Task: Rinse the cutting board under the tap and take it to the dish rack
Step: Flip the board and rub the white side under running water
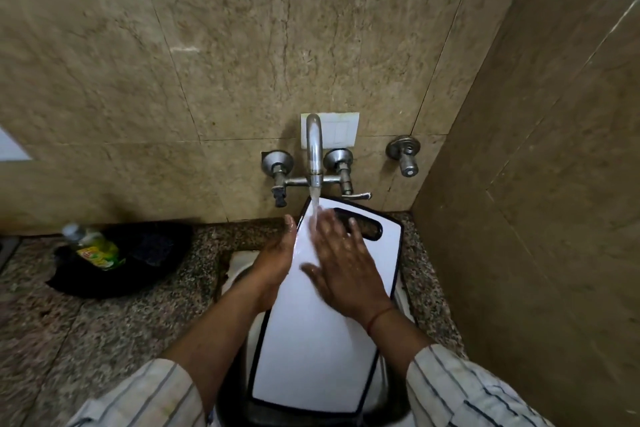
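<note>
Striped sleeves [460,388] frame my white black-rimmed plastic cutting board [311,350] under the running steel tap [314,149]. Left hand [277,253] clamps its edge, right hand [346,270] lies flat, rubbing. Rinsing underway; rack trip remains, I judge.

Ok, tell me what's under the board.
The board lies over the sink, whose pale rim shows beside it. The basin is mostly covered. The left hand holds its edge.

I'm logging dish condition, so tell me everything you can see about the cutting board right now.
The cutting board is white, plastic-looking, rectangular with rounded corners and a thin black rim. A black-edged handle slot sits at its far end. It is tilted over the sink, far end under the running tap. The left hand grips its left edge; the right hand lies flat on its wet face.
</note>
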